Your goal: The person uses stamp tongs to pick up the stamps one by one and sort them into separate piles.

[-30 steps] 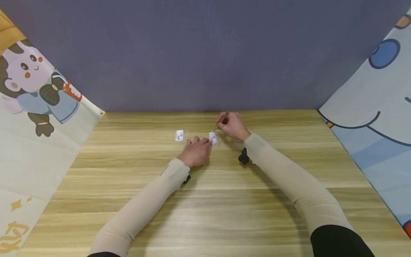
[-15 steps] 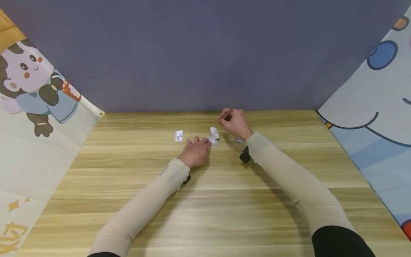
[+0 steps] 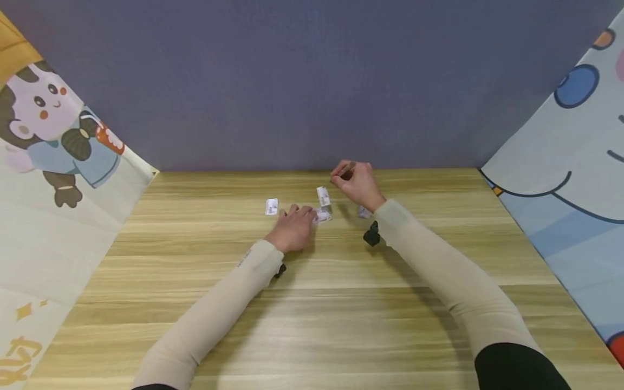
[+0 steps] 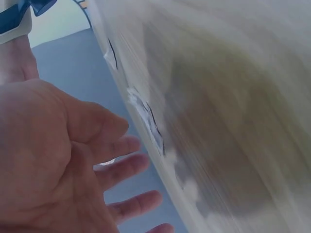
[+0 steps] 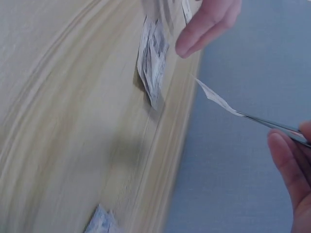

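My right hand pinches a pair of tweezers between thumb and fingers. A small printed paper slip hangs from the tweezer tips, raised over the table. Below it lies a little pile of similar slips, their edges fanned and slightly curled in the right wrist view. My left hand is just left of this pile, its fingertips right at the pile's edge in the head view. Its fingers look loosely extended in the left wrist view, and its palm holds nothing.
One more white slip lies flat to the left of my left hand. Another bluish-printed slip or small pile is partly behind my right wrist. A grey-blue wall rises at the wood-grain table's far edge.
The tweezers have lifted one slip off the middle pile and moved it up and away toward the table's far edge. My left hand has drawn back slightly left from the pile.
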Tool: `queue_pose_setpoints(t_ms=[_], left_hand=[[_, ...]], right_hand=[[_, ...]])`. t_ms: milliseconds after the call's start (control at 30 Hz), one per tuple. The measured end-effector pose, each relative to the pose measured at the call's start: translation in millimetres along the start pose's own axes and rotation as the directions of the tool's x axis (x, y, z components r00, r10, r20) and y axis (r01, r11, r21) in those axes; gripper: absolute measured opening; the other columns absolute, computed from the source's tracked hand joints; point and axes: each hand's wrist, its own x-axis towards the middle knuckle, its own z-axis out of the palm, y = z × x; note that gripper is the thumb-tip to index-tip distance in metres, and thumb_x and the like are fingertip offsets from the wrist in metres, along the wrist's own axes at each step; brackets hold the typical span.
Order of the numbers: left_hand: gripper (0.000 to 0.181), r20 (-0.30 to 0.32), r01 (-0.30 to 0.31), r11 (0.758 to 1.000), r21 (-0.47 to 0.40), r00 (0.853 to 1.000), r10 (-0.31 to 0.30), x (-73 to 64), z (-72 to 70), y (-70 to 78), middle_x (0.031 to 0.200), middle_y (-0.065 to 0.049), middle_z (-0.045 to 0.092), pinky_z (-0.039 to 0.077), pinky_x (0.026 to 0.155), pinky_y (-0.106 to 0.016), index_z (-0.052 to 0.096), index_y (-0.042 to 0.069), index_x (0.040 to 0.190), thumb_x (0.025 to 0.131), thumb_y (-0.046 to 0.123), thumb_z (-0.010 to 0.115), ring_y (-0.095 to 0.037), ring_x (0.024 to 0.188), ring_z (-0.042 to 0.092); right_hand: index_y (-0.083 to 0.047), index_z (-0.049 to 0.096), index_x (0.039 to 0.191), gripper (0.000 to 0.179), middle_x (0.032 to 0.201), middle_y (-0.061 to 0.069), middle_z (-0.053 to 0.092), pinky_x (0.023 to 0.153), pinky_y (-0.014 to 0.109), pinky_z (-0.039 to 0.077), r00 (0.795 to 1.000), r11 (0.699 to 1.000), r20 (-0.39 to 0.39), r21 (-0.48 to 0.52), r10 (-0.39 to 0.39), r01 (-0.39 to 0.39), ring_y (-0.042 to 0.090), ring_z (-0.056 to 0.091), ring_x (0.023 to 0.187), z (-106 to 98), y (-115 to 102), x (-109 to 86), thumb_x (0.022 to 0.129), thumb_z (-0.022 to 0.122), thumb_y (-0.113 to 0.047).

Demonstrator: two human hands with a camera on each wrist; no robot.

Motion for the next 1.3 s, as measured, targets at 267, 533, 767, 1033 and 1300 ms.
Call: queue_pose_setpoints(t_ms=[267, 533, 767, 1033, 1300], left_hand=[[0.054, -0.018, 0.094, 0.996, -0.001, 0.995, -0.094, -6.2, -10.1, -24.7, 0.143, -0.013, 0.036, 0.023, 0.099, -0.056, 0.039, 0.004, 0.141, 0.088, 0.011, 0.049, -0.034, 0.13, 0.027], [0.062, 0.006, 0.2, 0.98, -0.014, 0.98, -0.2, -13.9, -15.5, -49.7, 0.138, -0.018, 0.038, 0.024, 0.097, -0.055, 0.035, -0.003, 0.141, 0.084, 0.011, 0.056, -0.036, 0.125, 0.029], [0.06, 0.011, 0.185, 0.982, -0.04, 0.983, -0.185, -15.4, -10.9, -53.4, 0.142, -0.014, 0.038, 0.024, 0.098, -0.056, 0.036, 0.006, 0.144, 0.087, 0.01, 0.053, -0.035, 0.124, 0.032], [0.048, 0.013, 0.166, 0.986, 0.004, 0.986, -0.166, -15.3, -10.4, -52.1, 0.138, -0.01, 0.043, 0.027, 0.094, -0.054, 0.048, 0.01, 0.137, 0.089, 0.013, 0.05, -0.032, 0.118, 0.035], [0.044, 0.017, 0.201, 0.98, 0.006, 0.979, -0.201, -17.5, -14.5, -58.3, 0.131, -0.014, 0.047, 0.024, 0.096, -0.057, 0.053, 0.003, 0.128, 0.086, 0.015, 0.055, -0.034, 0.12, 0.034]], right_hand=[[-0.01, 0.069, 0.083, 0.004, 0.071, -0.002, 0.065, 0.053, 0.029, 0.047, 1.0, 1.0, 0.002, 0.003, -0.004, 0.004, 0.013, 0.058, 0.058, 22, -5, 10.0, 0.085, 0.067, -0.013], [-0.009, 0.069, 0.083, 0.004, 0.071, -0.002, 0.066, 0.054, 0.028, 0.049, 1.0, 0.997, 0.026, 0.081, 0.009, -0.011, 0.012, 0.059, 0.059, 63, -22, 23.6, 0.085, 0.065, -0.009], [-0.01, 0.069, 0.082, 0.004, 0.07, -0.005, 0.064, 0.056, 0.026, 0.049, 0.997, 0.997, 0.056, 0.059, 0.05, -0.053, 0.009, 0.059, 0.061, 89, -29, 28.5, 0.085, 0.066, -0.008], [-0.014, 0.066, 0.079, 0.008, 0.065, -0.004, 0.064, 0.058, 0.025, 0.047, 0.997, 0.998, 0.059, -0.007, 0.058, -0.058, 0.009, 0.059, 0.059, 104, -29, 33.6, 0.083, 0.066, -0.008], [-0.008, 0.069, 0.082, 0.005, 0.071, 0.0, 0.065, 0.06, 0.028, 0.047, 0.998, 0.998, 0.013, 0.013, 0.059, -0.059, 0.012, 0.058, 0.061, 96, -27, 38.7, 0.085, 0.065, -0.005]])
